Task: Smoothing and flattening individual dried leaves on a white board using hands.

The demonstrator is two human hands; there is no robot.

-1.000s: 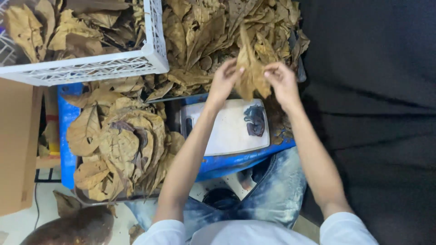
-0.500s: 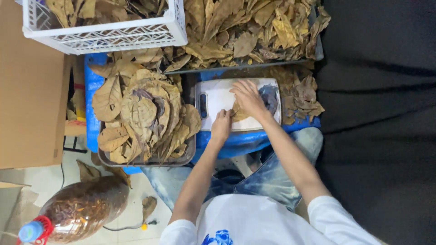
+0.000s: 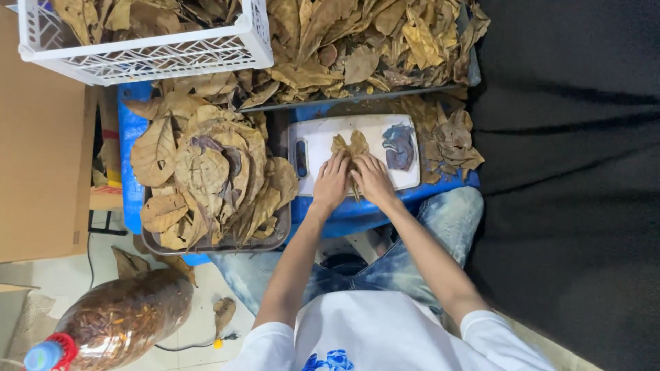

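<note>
Blue bench (image 3: 135, 137) before us carries a white board (image 3: 323, 141), where our left hand (image 3: 332, 182) and right hand (image 3: 373, 180) press flat, fingers together, on a dry leaf (image 3: 349, 145), seemingly to smooth it. Beside it, a tray (image 3: 227, 244) holds stacked leaves; a white crate (image 3: 158, 55) holds more.

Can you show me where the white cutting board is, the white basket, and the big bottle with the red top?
white cutting board (image 3: 323, 141): head view, bare left part.
white basket (image 3: 158, 58): head view, front lattice wall.
big bottle (image 3: 127, 316): head view, middle of its filled body.
</note>
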